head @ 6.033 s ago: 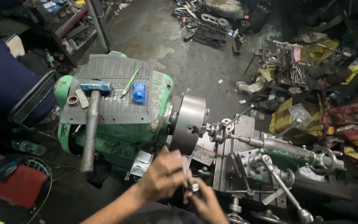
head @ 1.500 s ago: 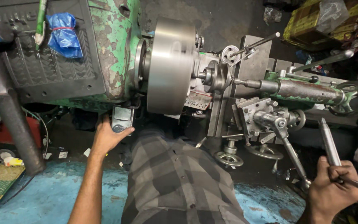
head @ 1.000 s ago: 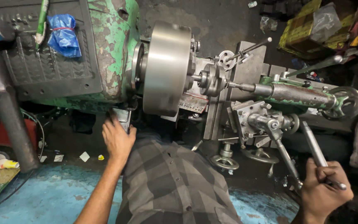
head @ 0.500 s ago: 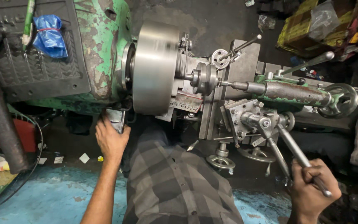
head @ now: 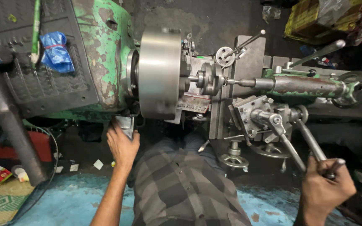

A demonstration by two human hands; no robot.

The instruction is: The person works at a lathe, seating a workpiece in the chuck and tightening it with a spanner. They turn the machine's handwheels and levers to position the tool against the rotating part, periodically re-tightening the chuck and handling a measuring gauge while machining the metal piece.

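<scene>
The lathe headstock (head: 84,58) fills the upper left, with a plastic bag (head: 55,50) lying on its top cover. The round chuck (head: 160,73) sits just to its right, and a small workpiece (head: 208,78) sticks out from the chuck toward the tailstock (head: 306,86) — further right, ending in a handwheel (head: 359,88). The tool post (head: 260,115) stands below the tailstock, nearer the person. The left hand (head: 122,144) rests on a switch box (head: 125,124) under the chuck; the right hand (head: 325,188) grips a long lever (head: 311,144) at lower right. The floor (head: 63,201) lies beneath.
</scene>
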